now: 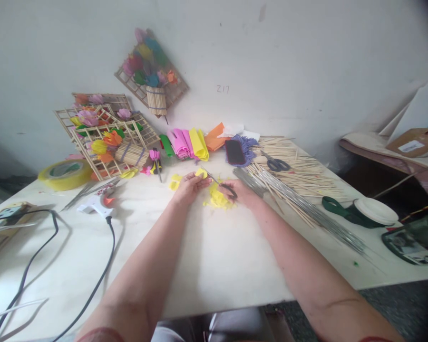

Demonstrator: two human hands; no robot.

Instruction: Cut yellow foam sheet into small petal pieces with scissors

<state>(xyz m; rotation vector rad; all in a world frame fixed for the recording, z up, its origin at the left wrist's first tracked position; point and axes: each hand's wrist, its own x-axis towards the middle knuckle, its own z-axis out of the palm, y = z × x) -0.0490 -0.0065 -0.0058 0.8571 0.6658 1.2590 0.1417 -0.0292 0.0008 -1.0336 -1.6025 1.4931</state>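
Note:
My left hand (189,186) is closed, pinching a small yellow foam piece (201,173) above the white table (207,266). My right hand (240,191) grips the black handles of a pair of scissors (217,182), whose blades point left towards the yellow piece. Beneath and between my hands lies a heap of yellow foam cuttings (217,198). More yellow scraps (175,181) lie just left of my left hand.
Rolled foam sheets (189,143), a phone (235,152), bamboo sticks (296,171) with second scissors (277,165), metal wires (306,209), a green tape roll (364,213), stick frames with foam flowers (107,137), yellow tape (64,174), a glue gun (98,203) with cable.

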